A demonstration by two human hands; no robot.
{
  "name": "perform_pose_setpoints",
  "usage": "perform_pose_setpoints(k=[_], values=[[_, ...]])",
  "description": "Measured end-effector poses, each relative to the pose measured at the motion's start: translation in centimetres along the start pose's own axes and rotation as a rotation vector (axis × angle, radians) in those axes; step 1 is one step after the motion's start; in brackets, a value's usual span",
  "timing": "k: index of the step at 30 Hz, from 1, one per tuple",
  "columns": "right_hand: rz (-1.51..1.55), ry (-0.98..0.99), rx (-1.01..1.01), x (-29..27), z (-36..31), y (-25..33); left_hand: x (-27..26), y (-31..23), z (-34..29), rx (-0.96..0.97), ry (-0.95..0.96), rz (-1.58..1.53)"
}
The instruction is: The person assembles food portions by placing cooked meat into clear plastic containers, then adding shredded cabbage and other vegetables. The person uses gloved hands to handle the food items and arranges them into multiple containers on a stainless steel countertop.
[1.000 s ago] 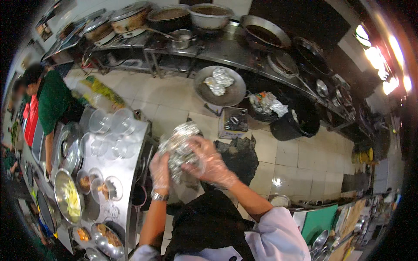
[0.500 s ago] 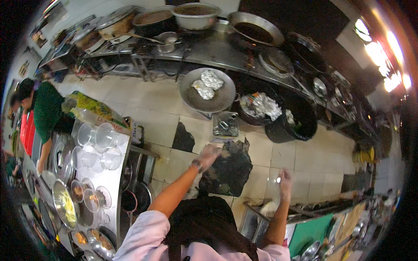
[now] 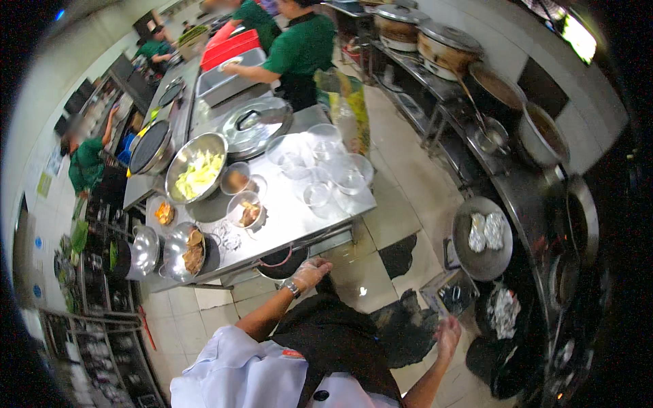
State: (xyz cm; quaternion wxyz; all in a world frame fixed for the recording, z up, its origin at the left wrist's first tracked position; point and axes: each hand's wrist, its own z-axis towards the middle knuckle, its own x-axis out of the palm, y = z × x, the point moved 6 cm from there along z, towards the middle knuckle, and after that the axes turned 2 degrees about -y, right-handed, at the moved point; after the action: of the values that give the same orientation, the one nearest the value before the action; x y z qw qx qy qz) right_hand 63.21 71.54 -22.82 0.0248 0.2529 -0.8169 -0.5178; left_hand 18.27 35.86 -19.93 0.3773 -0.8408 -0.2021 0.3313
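My left hand (image 3: 313,273) hangs in front of the steel table's near edge, above a dark pot (image 3: 281,264). It seems to wear a thin clear glove, and a watch (image 3: 291,287) is on its wrist. Its fingers are bent together, with nothing visible in them. Lower right, my right hand (image 3: 447,335) is held over the floor with its fingers closed. A faint, clear scrap shows at its fingertips, too blurred to name. Closest to it are a square metal burner (image 3: 454,294) and a wok (image 3: 469,253) holding foil-wrapped bundles (image 3: 485,232).
The steel table (image 3: 299,219) carries clear plastic cups (image 3: 318,193), a glass lid (image 3: 257,127), a bowl of cut greens (image 3: 197,170) and a bowl of brown pieces (image 3: 188,253). A co-worker (image 3: 303,51) stands beyond. Large pots (image 3: 445,51) line the right counter. Dark broken patches (image 3: 401,330) mark the tiles.
My view has swung left, bringing the steel table to the centre and the wok to the right. My left hand is now before the table's edge; the right stays low over the floor.
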Motion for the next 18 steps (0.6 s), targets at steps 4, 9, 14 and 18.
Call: perform_pose_setpoints(k=[4,9,14,18], values=[[-0.324,0.132,-0.269,13.6,5.3,16.8,-3.0,-2.1,-0.2,-0.026,0.080,-0.123],[-0.627,0.269,-0.695,31.4,4.5,27.8,-8.2,-1.3,1.8,0.123,-0.109,-0.430],[-0.730,0.503,-0.818,44.4,-1.3,31.3,-18.5,-8.4,4.3,0.200,-0.341,-0.066],[-0.821,0.630,-0.843,48.3,-3.0,32.7,-24.2,-11.2,9.9,0.493,-0.714,0.172]])
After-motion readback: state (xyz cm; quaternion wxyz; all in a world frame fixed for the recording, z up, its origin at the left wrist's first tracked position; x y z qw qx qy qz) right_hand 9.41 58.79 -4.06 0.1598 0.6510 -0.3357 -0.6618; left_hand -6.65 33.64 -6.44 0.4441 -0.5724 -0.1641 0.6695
